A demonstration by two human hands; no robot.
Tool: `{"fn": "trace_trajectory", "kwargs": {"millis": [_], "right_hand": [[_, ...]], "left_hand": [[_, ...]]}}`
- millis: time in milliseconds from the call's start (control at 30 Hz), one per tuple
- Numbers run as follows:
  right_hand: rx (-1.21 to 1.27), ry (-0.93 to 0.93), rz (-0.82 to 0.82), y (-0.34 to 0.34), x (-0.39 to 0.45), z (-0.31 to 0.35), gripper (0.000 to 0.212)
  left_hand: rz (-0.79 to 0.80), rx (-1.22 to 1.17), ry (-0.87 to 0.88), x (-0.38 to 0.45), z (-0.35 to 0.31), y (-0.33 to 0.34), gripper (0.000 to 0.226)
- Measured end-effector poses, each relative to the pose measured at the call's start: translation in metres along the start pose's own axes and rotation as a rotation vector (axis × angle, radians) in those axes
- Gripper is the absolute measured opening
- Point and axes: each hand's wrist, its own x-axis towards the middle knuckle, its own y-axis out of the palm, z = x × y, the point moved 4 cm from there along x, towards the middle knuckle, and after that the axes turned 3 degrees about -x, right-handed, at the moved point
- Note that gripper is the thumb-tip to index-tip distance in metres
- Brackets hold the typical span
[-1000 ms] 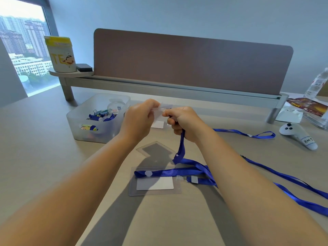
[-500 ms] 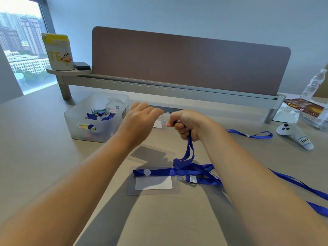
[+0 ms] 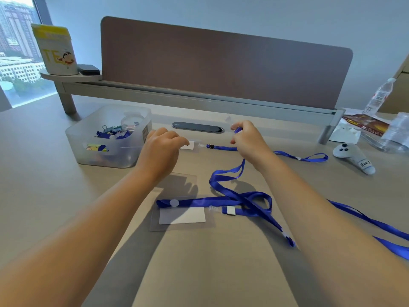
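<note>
Currently mid-assembly of a badge — strap end being readied for a sleeve. Right hand (image 3: 247, 142) raised above the bench (image 3: 44, 173), fingers (image 3: 243, 127) pinched tight on the end of the blue lanyard (image 3: 218, 187); rest of the strap trailing down in loops onto the bench. Left hand (image 3: 162, 149) near it, fingers curled downward; cannot tell whether anything is held. Clear sleeve (image 3: 188, 180) flat on the bench below the left wrist. Next move, as judged: take up the sleeve and bring its slot to the strap's clip — fine alignment needed.
</note>
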Motion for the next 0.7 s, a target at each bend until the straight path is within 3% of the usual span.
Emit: {"fn": "trace_trajectory", "kwargs": {"millis": [267,367,500,700], "right_hand": [[-0.045,0.163,0.265,-0.002,-0.050,-0.063,0.030],[-0.184,0.120,0.304,-0.001,-0.065,-0.069,0.024],[-0.445,0.095,0.382,0.007,-0.076,-0.077,0.027],[-0.685,0.066,0.236,0.020,-0.069,-0.089,0.023]], "left_hand": [[0.154,0.045,0.125,-0.023,-0.043,0.019,0.029],[0.165,0.039,0.169,-0.029,-0.059,0.018,0.032],[0.291,0.037,0.097,-0.032,-0.063,0.023,0.035],[0.348,0.064,0.037,-0.036,-0.060,0.017,0.035]]}}
